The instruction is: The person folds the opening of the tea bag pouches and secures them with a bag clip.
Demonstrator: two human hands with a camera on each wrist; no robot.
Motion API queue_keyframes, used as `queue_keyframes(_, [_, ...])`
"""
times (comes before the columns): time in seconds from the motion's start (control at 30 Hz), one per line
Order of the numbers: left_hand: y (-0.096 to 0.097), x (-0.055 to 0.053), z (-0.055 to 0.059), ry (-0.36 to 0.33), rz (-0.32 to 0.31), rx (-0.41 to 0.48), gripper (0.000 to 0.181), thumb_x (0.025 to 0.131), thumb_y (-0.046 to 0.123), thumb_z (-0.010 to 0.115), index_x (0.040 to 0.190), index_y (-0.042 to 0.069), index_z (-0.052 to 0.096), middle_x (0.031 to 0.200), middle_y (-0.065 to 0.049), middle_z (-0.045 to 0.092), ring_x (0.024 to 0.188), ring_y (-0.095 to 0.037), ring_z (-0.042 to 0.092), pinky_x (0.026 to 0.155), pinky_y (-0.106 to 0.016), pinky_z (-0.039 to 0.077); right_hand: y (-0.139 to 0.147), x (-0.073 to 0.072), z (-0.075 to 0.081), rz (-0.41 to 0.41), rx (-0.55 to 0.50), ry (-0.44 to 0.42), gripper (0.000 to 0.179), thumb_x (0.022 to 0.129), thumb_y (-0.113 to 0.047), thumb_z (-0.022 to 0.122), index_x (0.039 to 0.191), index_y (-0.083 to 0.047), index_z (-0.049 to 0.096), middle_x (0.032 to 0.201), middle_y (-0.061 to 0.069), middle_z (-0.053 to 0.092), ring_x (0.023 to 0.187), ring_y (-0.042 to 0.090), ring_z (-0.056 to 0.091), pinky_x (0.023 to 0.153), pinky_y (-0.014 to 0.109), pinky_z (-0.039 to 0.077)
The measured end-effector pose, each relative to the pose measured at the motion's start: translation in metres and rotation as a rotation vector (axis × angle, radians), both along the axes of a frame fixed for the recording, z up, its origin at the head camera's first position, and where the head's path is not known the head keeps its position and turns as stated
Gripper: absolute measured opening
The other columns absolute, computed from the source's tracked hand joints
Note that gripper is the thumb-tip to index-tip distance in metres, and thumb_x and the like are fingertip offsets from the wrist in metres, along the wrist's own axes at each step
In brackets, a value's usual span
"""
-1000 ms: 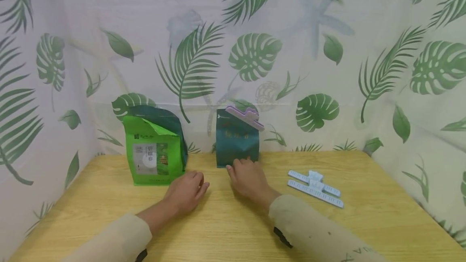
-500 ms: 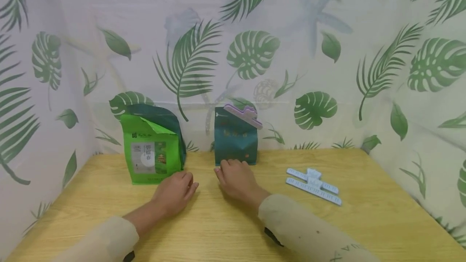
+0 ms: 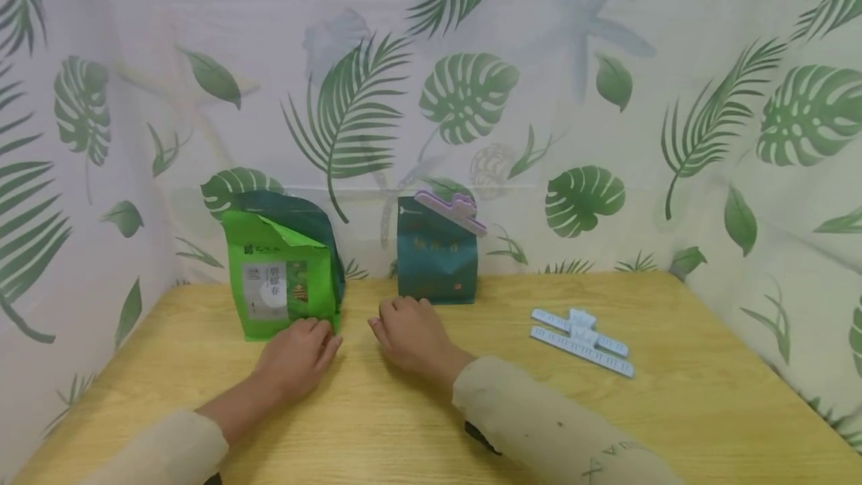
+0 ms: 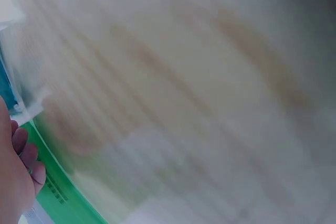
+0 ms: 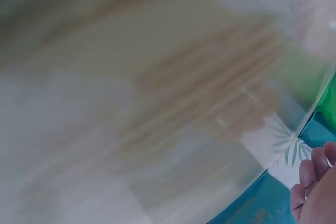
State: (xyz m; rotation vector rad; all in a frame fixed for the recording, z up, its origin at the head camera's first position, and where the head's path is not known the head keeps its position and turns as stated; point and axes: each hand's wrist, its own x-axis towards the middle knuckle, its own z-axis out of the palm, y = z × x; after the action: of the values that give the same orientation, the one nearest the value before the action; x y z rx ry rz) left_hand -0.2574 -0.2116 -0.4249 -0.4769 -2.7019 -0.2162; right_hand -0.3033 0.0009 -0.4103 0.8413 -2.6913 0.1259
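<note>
My left hand (image 3: 299,358) lies low over the table with loosely bent fingers, its fingertips overlapping the bottom right of a bright green tea bag (image 3: 269,305) in the head view. Right of it, my right hand (image 3: 414,339) is relaxed and holds nothing, just in front of a teal tea bag (image 3: 438,264). A purple sealing clip (image 3: 458,212) grips that bag's slanted, folded top corner. Part of a second dark teal bag (image 3: 303,212) shows behind the green one. Fingers of the left hand (image 4: 23,156) appear beside the green bag in the left wrist view.
Two pale blue sealing clips (image 3: 582,343) lie side by side on the wooden table (image 3: 377,425), right of my right hand. A leaf-printed white cloth (image 3: 525,43) hangs behind and along both sides of the table.
Both hands have slid left across the table; the left now overlaps the green bag's base, and the right has left the teal bag's front. Bags and clips stay in place.
</note>
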Motion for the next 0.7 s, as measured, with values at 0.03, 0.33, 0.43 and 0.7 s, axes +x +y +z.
queue_keyframes(0.03, [-0.003, 0.000, 0.000, 0.000, 0.005, 0.000, 0.023, 0.101, 0.028, 0.058, 0.100, 0.006, 0.065, 0.090, -0.007, 0.065, 0.087, -0.026, 0.064, 0.079, -0.042, 0.054, -0.003, 0.001, 0.001, 0.007, 0.011, -0.003, 0.035, 0.107, -0.041, 0.040, 0.100, -0.015, 0.063, 0.096, 0.002, 0.066, 0.093, 0.022, 0.064, 0.078, 0.038, 0.047])
queue_keyframes(0.33, [-0.034, 0.006, 0.000, -0.012, 0.065, -0.027, 0.022, 0.100, 0.028, 0.058, 0.093, 0.008, 0.063, 0.081, -0.005, 0.059, 0.078, -0.023, 0.060, 0.073, -0.042, 0.053, -0.032, 0.006, 0.002, 0.040, 0.081, -0.062, 0.042, 0.108, -0.044, 0.035, 0.121, -0.013, 0.060, 0.115, 0.004, 0.063, 0.110, 0.023, 0.060, 0.098, 0.043, 0.046])
queue_keyframes(0.43, [-0.045, 0.006, 0.000, -0.029, 0.103, 0.000, 0.023, 0.102, 0.029, 0.056, 0.090, 0.010, 0.060, 0.079, -0.003, 0.056, 0.074, -0.022, 0.057, 0.070, -0.043, 0.051, -0.038, 0.005, 0.002, 0.052, 0.076, -0.055, 0.041, 0.108, -0.043, 0.034, 0.121, -0.013, 0.059, 0.114, 0.003, 0.063, 0.108, 0.022, 0.060, 0.093, 0.040, 0.047])
queue_keyframes(0.7, [-0.077, 0.007, 0.002, 0.014, 0.218, 0.050, 0.028, 0.103, 0.030, 0.052, 0.086, 0.007, 0.057, 0.076, -0.007, 0.057, 0.071, -0.027, 0.057, 0.064, -0.045, 0.047, -0.052, 0.006, 0.001, 0.050, 0.077, -0.108, 0.047, 0.108, -0.044, 0.033, 0.131, -0.010, 0.053, 0.129, 0.007, 0.060, 0.122, 0.023, 0.056, 0.101, 0.042, 0.046])
